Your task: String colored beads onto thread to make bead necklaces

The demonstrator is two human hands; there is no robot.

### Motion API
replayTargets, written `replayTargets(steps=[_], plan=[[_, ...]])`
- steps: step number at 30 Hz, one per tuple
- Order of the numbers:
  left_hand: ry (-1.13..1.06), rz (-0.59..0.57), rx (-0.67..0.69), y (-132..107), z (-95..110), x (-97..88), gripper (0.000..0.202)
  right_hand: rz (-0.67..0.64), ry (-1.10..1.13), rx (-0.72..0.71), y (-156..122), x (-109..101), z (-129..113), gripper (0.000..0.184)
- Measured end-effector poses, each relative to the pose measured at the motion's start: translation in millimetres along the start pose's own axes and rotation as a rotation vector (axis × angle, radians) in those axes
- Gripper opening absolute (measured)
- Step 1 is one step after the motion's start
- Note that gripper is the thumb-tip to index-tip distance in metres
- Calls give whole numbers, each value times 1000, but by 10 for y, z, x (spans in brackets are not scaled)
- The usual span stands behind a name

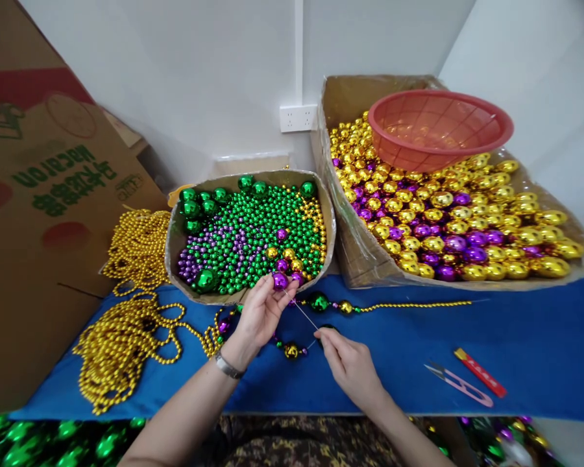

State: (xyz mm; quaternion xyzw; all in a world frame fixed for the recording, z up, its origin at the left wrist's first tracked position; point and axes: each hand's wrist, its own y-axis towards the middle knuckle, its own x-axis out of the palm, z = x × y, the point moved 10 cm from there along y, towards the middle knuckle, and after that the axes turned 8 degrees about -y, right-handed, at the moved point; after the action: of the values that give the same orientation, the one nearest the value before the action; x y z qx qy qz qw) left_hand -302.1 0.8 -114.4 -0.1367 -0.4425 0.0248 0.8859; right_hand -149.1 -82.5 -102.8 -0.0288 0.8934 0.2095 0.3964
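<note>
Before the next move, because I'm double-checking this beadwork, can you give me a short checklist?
1. Left hand has a purple bead at its fingertips: ok.
2. Right hand pinches the thread: ok.
3. Thread looks straight between the hands: ok.
4. Thread fully through that bead: cannot tell, fingers cover it.
5. Snips pointing away from the hands: not ok, tips face them.

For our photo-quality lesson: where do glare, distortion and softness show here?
Head view: small bright highlights glint on the purple ball in the left hand; head view: wide-angle distortion seems to stretch the gold balls near the right edge; head view: the green balls at lower left look soft.
</note>
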Motion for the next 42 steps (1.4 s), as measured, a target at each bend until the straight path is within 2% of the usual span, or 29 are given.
replayTargets(steps=[9, 15, 22, 25, 27, 30, 31, 32, 34, 37, 42], plan=[[21, -16, 19, -30, -2, 33, 19, 17, -63, -19, 1, -26, -8, 26], [144, -112, 36, -119, -61, 165, 25, 37, -47, -10, 28, -32, -26, 25], [260, -129, 10, -204, -135, 161, 27, 78, -86, -37, 35, -64, -46, 27], [447, -229, -48, -214, -150, 216, 30, 74, -87, -45, 41, -64, -58, 26], [681, -256, 62, -113, 58, 224, 30, 113, -124, -58, 38, -108, -68, 26], [1252, -138, 452, 138, 614, 233, 25, 134, -151, -56, 29, -127, -51, 27], [1496, -84, 512, 243, 712, 223, 24, 131, -154, -54, 26, -118, -44, 27], [1726, -44, 497, 367, 743, 184, 22, 130, -160, -55, 24, -108, -41, 28], [1980, -2, 424, 567, 753, 85, 18, 135, -187, -75, 16, -81, -57, 29], [2007, -1, 386, 686, 711, 16, 16, 143, -230, -101, -1, -34, -75, 29], [1878, -19, 412, 645, 685, 13, 22, 108, -213, -71, -13, 16, -27, 29]])
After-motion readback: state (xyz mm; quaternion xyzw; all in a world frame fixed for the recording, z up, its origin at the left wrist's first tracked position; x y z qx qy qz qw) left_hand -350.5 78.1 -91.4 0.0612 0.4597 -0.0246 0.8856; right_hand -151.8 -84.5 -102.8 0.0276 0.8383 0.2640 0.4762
